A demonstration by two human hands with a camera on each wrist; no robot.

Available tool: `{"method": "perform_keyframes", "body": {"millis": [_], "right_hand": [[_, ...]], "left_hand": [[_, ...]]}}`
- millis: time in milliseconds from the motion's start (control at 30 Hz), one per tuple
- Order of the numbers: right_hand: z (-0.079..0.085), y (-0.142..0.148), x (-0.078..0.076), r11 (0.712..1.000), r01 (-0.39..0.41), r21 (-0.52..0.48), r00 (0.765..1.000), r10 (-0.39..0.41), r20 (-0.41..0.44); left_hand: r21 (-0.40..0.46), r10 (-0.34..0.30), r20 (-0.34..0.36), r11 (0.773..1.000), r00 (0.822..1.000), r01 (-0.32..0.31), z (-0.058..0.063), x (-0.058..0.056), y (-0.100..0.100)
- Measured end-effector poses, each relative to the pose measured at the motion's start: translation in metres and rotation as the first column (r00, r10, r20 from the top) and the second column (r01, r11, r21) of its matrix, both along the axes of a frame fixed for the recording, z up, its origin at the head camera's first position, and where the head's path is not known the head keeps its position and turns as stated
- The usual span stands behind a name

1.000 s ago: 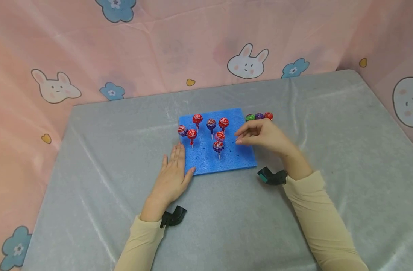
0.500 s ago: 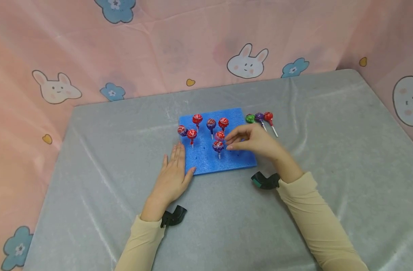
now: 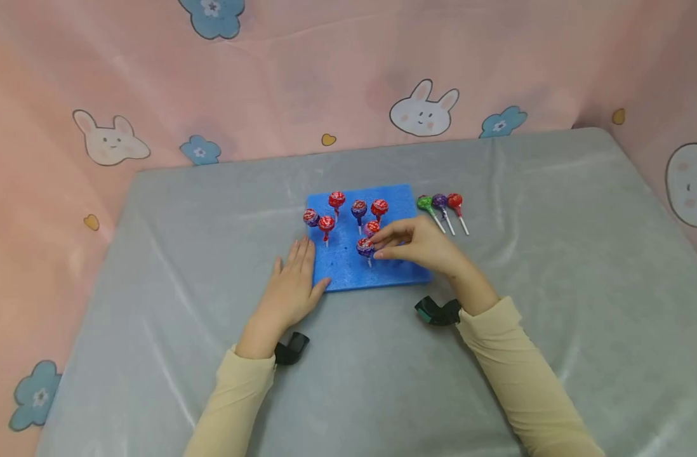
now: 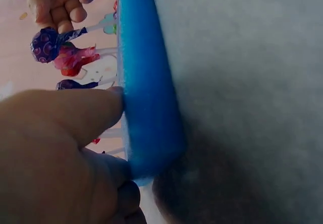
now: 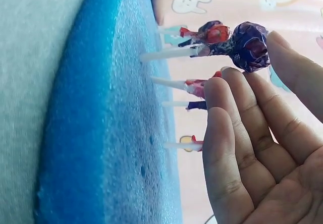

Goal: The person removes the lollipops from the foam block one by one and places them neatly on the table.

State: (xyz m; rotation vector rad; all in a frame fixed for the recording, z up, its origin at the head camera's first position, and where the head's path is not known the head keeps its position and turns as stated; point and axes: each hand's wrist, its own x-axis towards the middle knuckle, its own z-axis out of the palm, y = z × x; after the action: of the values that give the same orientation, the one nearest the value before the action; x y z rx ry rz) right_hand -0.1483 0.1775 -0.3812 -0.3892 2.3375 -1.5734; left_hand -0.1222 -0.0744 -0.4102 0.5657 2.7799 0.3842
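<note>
- Front purple lollipop: upright in blue foam board, stick vertical, just left of right hand, the nearer one.
- Right fingers half-curled, thumb apart; grip on candy: can't tell.
- Left hand: fingers straight along board's left edge.

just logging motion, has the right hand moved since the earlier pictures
Yes: against the blue foam board, the right hand has moved left, to the front purple lollipop.
</note>
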Motion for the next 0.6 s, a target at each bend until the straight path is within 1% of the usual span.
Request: {"method": "perform_keyframes", "body": {"millis": [100,200,300,400,500,600], "right_hand": [[0.0,-0.001,0.002,1.0,0.006,0.012,1.0,-0.006,-0.006],[0.001,0.001,0.002,0.999,0.039,0.037,0.999,-0.039,-0.017],[0.001,0.001,0.002,0.996,0.067,0.06,0.998,-0.065,-0.027],[0.002,0.0,0.002,0.995,0.08,0.064,0.996,-0.078,-0.031],[0.001,-0.003,0.003,0.995,0.08,0.057,0.997,-0.079,-0.027],[-0.001,-0.008,0.004,0.996,0.079,0.04,0.996,-0.077,-0.036]], "left_hand": [[0.003,0.046,0.038,0.999,0.998,-0.046,0.003,0.002,0.005],[0.047,0.094,0.058,0.994,0.994,-0.097,0.001,0.0,0.014],[0.107,0.149,0.048,0.982,0.988,-0.153,-0.004,0.002,0.02],[0.163,0.199,0.033,0.966,0.979,-0.202,-0.009,0.005,0.023],[0.209,0.23,0.026,0.95,0.973,-0.231,-0.014,0.01,0.023],[0.227,0.25,0.022,0.942,0.968,-0.249,-0.015,0.014,0.021]]}}
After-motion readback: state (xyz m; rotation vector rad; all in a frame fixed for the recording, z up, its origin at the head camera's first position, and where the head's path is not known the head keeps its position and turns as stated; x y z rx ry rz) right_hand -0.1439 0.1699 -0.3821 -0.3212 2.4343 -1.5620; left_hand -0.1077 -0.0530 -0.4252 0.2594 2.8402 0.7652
